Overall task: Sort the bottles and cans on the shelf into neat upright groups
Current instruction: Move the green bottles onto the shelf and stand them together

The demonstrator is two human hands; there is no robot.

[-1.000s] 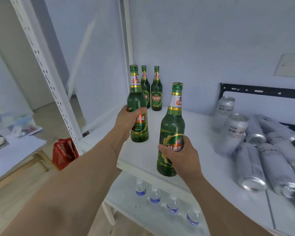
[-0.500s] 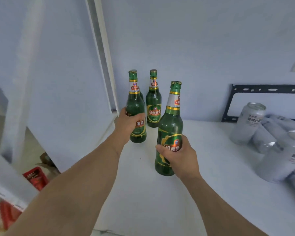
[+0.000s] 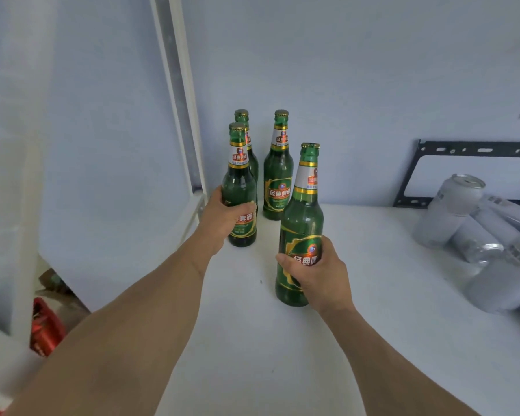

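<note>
My left hand (image 3: 222, 216) grips an upright green beer bottle (image 3: 240, 181) near the shelf's back left corner, its base at or just above the white shelf (image 3: 252, 340). Right behind it stands another green bottle (image 3: 243, 115), mostly hidden. A third bottle (image 3: 278, 172) stands upright against the back wall. My right hand (image 3: 318, 276) holds a fourth green bottle (image 3: 303, 211) upright, nearer to me and to the right of the others. Silver cans (image 3: 451, 211) are piled at the right, one upright and the rest lying on their sides.
A white shelf upright (image 3: 177, 94) and side panel close off the left. A black metal bracket (image 3: 463, 151) leans on the back wall behind the cans. A red crate (image 3: 45, 328) sits on the floor below left.
Both hands have carried their bottles deeper onto the shelf, towards the two bottles at the back. The left-hand bottle now stands directly in front of the rear left one.
</note>
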